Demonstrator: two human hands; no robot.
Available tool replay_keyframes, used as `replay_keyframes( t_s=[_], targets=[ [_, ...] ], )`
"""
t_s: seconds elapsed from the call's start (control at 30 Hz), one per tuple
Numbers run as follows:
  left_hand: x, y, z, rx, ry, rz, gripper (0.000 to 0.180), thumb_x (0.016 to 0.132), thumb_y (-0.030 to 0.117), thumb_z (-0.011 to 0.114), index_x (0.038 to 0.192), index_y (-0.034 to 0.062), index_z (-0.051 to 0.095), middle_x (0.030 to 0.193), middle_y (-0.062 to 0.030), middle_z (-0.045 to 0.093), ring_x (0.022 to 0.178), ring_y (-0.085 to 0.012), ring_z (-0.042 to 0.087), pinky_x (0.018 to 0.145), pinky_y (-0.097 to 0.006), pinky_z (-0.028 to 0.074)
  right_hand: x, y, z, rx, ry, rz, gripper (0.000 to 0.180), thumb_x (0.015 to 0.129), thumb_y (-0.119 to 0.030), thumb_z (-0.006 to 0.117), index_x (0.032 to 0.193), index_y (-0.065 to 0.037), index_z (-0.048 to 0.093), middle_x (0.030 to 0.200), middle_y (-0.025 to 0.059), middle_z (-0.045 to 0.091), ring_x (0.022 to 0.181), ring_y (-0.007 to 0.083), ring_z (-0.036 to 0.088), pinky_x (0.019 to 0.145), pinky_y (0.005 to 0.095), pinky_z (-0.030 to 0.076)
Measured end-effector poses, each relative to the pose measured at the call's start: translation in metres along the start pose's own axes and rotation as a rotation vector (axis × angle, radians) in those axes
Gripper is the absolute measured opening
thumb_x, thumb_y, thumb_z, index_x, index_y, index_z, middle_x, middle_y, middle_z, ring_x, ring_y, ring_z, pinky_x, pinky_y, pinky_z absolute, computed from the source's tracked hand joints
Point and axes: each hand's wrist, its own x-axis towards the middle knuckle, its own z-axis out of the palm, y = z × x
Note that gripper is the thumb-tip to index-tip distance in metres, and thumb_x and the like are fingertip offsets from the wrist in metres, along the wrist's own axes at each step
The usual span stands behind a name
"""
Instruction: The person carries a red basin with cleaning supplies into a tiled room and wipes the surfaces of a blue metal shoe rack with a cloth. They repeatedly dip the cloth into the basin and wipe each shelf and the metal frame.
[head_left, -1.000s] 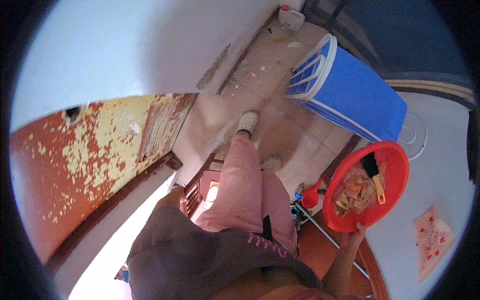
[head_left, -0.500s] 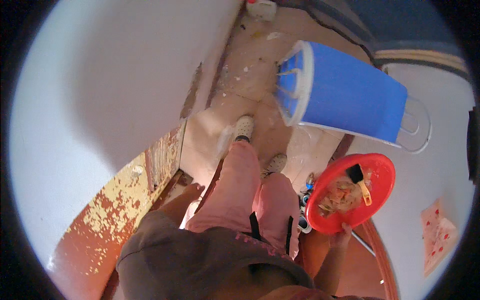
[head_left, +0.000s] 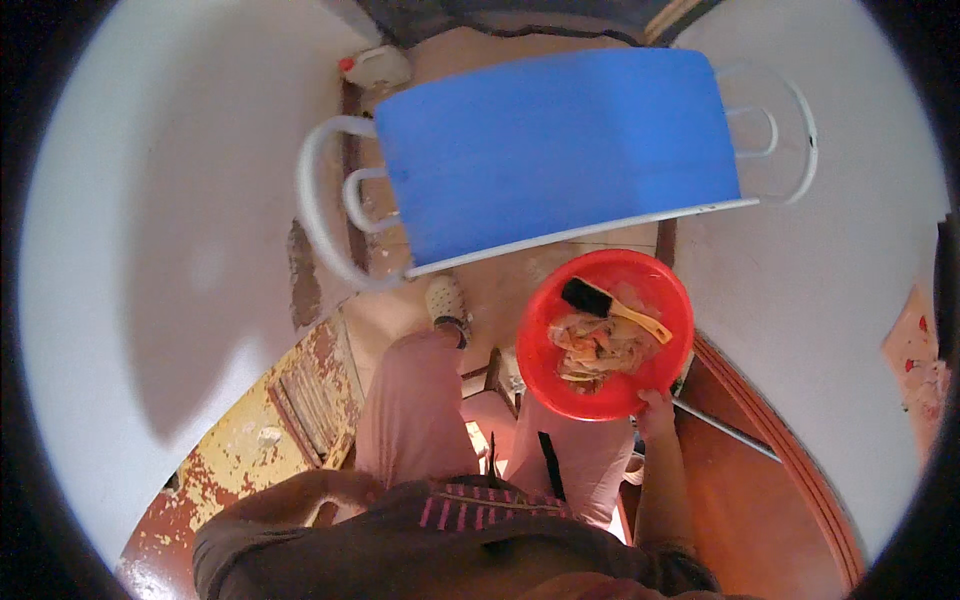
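Note:
My right hand [head_left: 656,412] is closed on the near right rim of a round red basin [head_left: 672,290], which is tilted so its inside shows. In the basin lies a heap of crumpled tan and orange scraps [head_left: 600,345], too jumbled to name. On top rests a brush [head_left: 588,298] with black bristles and a yellowish handle. My left hand [head_left: 352,488] is down by my left hip, its fingers hidden against my clothes.
A large blue panel piece [head_left: 560,150] with white tubular loops at both ends spans the passage ahead. Behind it at left stands a whitish jug [head_left: 382,66] with a red cap. Peeling yellow and brown door [head_left: 255,430] at left; reddish-brown door [head_left: 740,490] at right.
The view has turned right, and the blue piece now lies across the way ahead. My right hand holds the basin further in front of me. My left hand has drawn back to my hip.

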Motion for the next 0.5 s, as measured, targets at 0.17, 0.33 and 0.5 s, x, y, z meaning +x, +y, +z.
replay_keyframes(
  t_s=[0.17,0.33,0.5],
  targets=[
    [0.023,0.082,-0.074,0.384,0.285,-0.089,0.032,0.080,0.028,0.062,0.106,0.0097,0.065,0.102,-0.0150,0.066,0.099,-0.0328,0.061,0.084,-0.042,0.048,0.083,0.072,-0.085,-0.108,0.098,0.031,0.050,0.075,-0.005,0.058,0.124,-0.003,0.049,0.111,0.0079,0.060,0.099,0.0239,0.060,0.082,0.0362,0.051],
    [0.083,0.170,-0.181,0.684,1.007,0.110,0.022,0.081,0.022,0.061,0.098,0.0089,0.065,0.089,-0.0176,0.064,0.086,-0.0376,0.060,0.077,-0.043,0.050,0.196,0.147,-0.137,-0.194,0.125,-0.148,0.046,0.077,-0.005,0.057,0.122,-0.003,0.049,0.108,0.0073,0.061,0.093,0.0236,0.062,0.076,0.0359,0.053],
    [0.171,0.205,-0.232,0.639,1.119,0.408,0.025,0.082,0.020,0.064,0.102,0.0061,0.062,0.097,-0.0144,0.062,0.090,-0.0340,0.059,0.080,-0.042,0.049,0.282,0.172,-0.126,-0.014,-0.038,-0.014,0.041,0.079,-0.005,0.056,0.120,-0.002,0.051,0.104,0.0085,0.062,0.088,0.0233,0.063,0.073,0.0352,0.054]
  ],
)
